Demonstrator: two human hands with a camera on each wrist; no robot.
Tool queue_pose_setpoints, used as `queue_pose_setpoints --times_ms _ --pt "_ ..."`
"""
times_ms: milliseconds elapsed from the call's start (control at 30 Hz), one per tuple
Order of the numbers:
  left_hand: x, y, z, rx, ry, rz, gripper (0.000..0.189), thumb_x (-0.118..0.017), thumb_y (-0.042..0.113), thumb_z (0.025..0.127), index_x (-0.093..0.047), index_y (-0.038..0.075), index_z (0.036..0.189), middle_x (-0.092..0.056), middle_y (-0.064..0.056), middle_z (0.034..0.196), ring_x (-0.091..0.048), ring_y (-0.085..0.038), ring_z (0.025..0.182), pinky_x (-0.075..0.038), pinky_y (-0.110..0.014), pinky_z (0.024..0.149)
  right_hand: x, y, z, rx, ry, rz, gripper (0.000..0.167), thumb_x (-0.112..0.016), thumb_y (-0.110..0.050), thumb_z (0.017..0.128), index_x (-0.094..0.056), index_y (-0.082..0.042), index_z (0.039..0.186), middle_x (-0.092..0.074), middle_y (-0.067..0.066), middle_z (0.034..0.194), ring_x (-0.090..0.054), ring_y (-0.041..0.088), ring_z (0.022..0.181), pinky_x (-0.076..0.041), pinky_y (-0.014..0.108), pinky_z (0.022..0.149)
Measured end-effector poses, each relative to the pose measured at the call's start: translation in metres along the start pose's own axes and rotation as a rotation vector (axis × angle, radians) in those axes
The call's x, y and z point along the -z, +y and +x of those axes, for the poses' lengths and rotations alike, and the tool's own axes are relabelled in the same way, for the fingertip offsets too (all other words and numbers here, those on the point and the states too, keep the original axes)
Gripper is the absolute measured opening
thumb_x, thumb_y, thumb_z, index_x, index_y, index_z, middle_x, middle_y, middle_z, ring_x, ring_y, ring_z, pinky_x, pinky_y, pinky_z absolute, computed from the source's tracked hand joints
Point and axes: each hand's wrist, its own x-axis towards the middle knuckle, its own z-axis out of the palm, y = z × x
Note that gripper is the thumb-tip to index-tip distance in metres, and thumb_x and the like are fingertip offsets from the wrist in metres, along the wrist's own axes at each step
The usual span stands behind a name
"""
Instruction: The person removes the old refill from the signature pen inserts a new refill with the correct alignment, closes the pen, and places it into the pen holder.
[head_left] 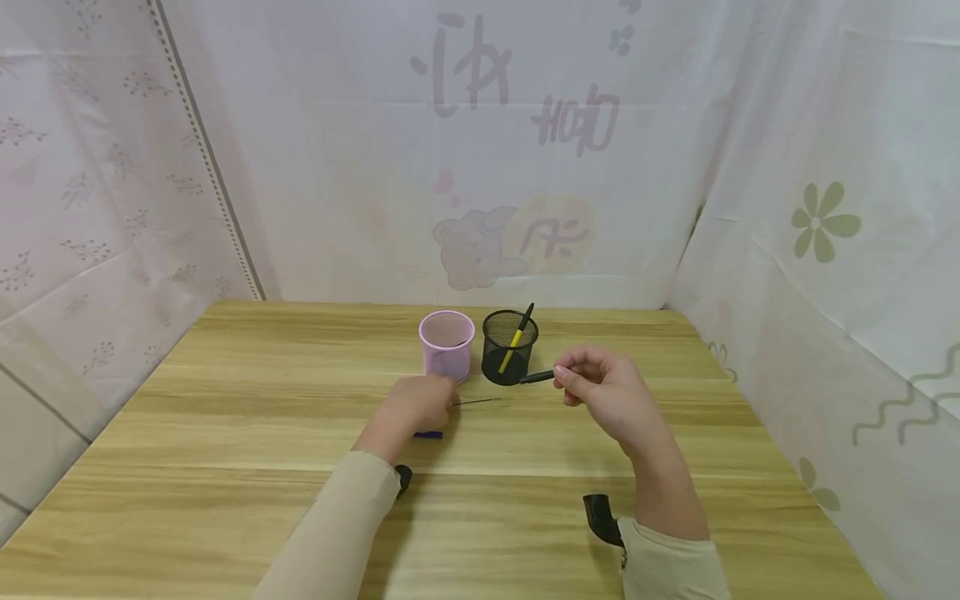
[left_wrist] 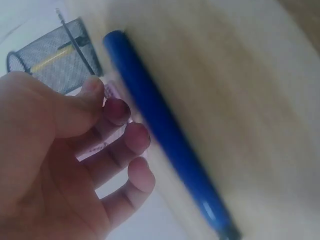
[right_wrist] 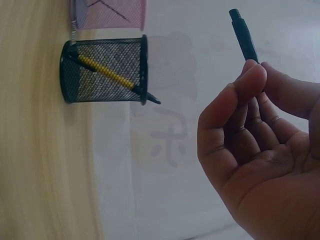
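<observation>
While the R hand (head_left: pixel 607 392) pinches a dark pen (head_left: pixel 538 377) by one end, near the black mesh cup (head_left: pixel 495 365), the L hand (head_left: pixel 423 404) has a thin rod (left_wrist: pixel 77 45) btwn thumb & forefinger, just in front of the pink cup (head_left: pixel 447 360). Pen looks light & stiff, prob. smooth plastic, so a bit slippery; mid-barrel would be a surer hold. Rod's prob. lighter & easier to bend, best nipped gently near its end. R wrist's bent, other fingers curled under; L hand's low, knuckles up, blue pen (head_left: pixel 428 434) close by.
</observation>
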Motion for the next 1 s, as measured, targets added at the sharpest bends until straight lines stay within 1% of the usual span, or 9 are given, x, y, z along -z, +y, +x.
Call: queue_pose_setpoints --times_ms 100,233,367,500,700,900,1000 --pt "0.006 -0.003 -0.005 -0.013 0.036 -0.047 0.005 -0.068 0.017 0.1 -0.066 0.019 0.096 -0.07 0.002 0.089 -0.067 -0.02 0.082 -0.06 -0.049 0.083 -0.002 0.007 0.005 -0.03 0.001 0.017 0.018 -0.065 -0.011 0.107 -0.065 0.003 0.117 -0.071 0.0 0.091 -0.064 0.015 0.08 -0.059 0.025 0.077" --pt "0.021 -0.005 -0.011 -0.042 0.069 -0.113 0.014 -0.065 0.017 0.103 -0.059 0.02 0.09 -0.062 0.002 0.083 -0.058 -0.019 0.075 -0.054 -0.043 0.074 -0.004 0.015 0.013 -0.073 -0.004 0.012 0.019 -0.063 -0.011 0.107 -0.065 0.004 0.118 -0.071 0.0 0.09 -0.063 0.013 0.078 -0.059 0.025 0.076" --pt "0.04 -0.003 -0.018 -0.074 0.07 -0.154 0.01 -0.064 0.016 0.103 -0.061 0.019 0.095 -0.063 0.002 0.086 -0.057 -0.019 0.079 -0.051 -0.041 0.075 -0.005 0.019 0.017 -0.114 0.007 0.005 0.02 -0.063 -0.012 0.108 -0.065 0.004 0.12 -0.072 0.0 0.09 -0.063 0.012 0.078 -0.06 0.027 0.078" --pt "0.052 -0.002 -0.023 -0.102 0.076 -0.163 0.006 -0.064 0.012 0.102 -0.064 0.016 0.097 -0.062 0.001 0.087 -0.057 -0.02 0.081 -0.05 -0.04 0.075 -0.006 0.02 0.019 -0.137 0.028 0.013 0.022 -0.062 -0.013 0.108 -0.065 0.004 0.122 -0.072 0.0 0.091 -0.064 0.011 0.078 -0.06 0.025 0.077" --pt "0.057 0.001 -0.027 -0.11 0.082 -0.212 0.012 -0.062 0.008 0.102 -0.061 0.018 0.095 -0.059 0.003 0.085 -0.056 -0.019 0.081 -0.046 -0.037 0.073 -0.006 0.018 0.019 -0.138 0.032 0.025 0.026 -0.062 -0.015 0.109 -0.063 0.005 0.125 -0.073 0.001 0.096 -0.065 0.011 0.08 -0.061 0.026 0.08" --pt "0.058 0.002 -0.029 -0.117 0.087 -0.211 0.015 -0.062 0.01 0.103 -0.058 0.021 0.093 -0.058 0.003 0.084 -0.056 -0.02 0.079 -0.045 -0.037 0.073 -0.005 0.017 0.019 -0.141 0.036 0.038 0.027 -0.061 -0.016 0.109 -0.062 0.005 0.127 -0.072 0.001 0.098 -0.066 0.011 0.081 -0.062 0.027 0.081" --pt "0.06 0.003 -0.029 -0.128 0.09 -0.209 0.019 -0.059 0.006 0.101 -0.054 0.022 0.091 -0.054 0.004 0.082 -0.054 -0.019 0.079 -0.043 -0.037 0.072 -0.005 0.017 0.02 -0.141 0.034 0.039 0.027 -0.062 -0.017 0.109 -0.063 0.004 0.127 -0.073 0.001 0.099 -0.066 0.012 0.081 -0.061 0.026 0.08"
